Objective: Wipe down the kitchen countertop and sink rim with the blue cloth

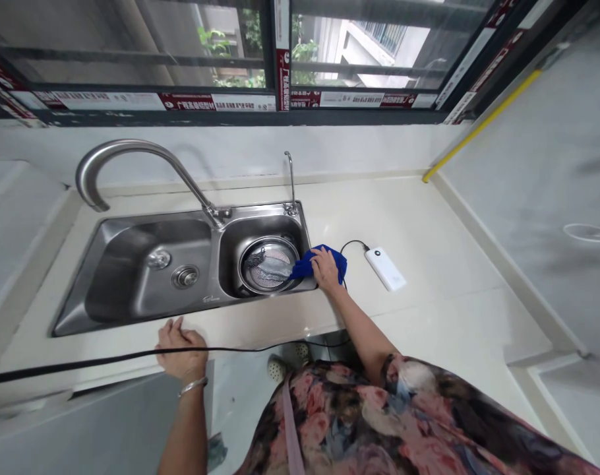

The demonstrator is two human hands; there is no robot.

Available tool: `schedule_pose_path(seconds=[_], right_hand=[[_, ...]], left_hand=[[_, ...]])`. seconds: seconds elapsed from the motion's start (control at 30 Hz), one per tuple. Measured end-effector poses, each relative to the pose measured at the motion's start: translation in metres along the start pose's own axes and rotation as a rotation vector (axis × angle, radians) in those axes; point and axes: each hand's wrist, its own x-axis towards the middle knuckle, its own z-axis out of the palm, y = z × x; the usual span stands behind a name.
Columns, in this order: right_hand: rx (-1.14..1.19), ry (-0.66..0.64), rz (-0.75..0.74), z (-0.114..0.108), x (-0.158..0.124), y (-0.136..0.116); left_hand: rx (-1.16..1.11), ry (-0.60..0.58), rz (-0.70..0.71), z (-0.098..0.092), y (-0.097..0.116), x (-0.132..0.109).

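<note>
My right hand (326,269) presses down on a blue cloth (307,262) at the right rim of the steel double sink (132,316), fingers curled over the cloth. The cloth's left corner hangs over the small right basin, above a round metal strainer basket (270,265). My left hand (180,348) rests flat on the front edge of the pale countertop (428,218), fingers stretched out, a bracelet at the wrist. A black cable (82,361) runs across the counter edge over that hand.
A white power bank (385,268) with a black cord lies on the counter just right of the cloth. A curved tap (132,158) arches over the left basin; a thin second spout (290,175) stands behind the right one. A window runs along the back wall.
</note>
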Motion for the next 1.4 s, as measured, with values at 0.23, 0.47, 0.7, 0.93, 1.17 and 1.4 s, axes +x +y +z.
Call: schedule_pose_path(seconds=[0.23,0.47,0.7,0.93,1.17,1.4], right_hand=[[0.135,0.088,0.059,0.012,0.056,0.027],[0.166,0.118,0.048,0.023,0.121,0.052],[0.025,0.086,-0.041,0.031,0.18,0.064],[-0.065,0.042,-0.093,0.038,0.239,0.087],[-0.074,0.029,-0.052,0.045,0.26,0.087],[-0.016,0.001,-0.063,0.037,0.214,0.068]], left_hand=[[0.042,-0.007,0.011,0.001,-0.012,0.004],[0.058,0.033,0.046,-0.001,-0.016,0.004],[0.04,0.017,0.06,-0.006,-0.016,0.006],[0.055,0.016,0.059,-0.008,-0.018,0.003],[0.086,-0.032,-0.092,-0.008,-0.012,0.0],[0.064,-0.004,-0.046,-0.008,-0.01,0.003]])
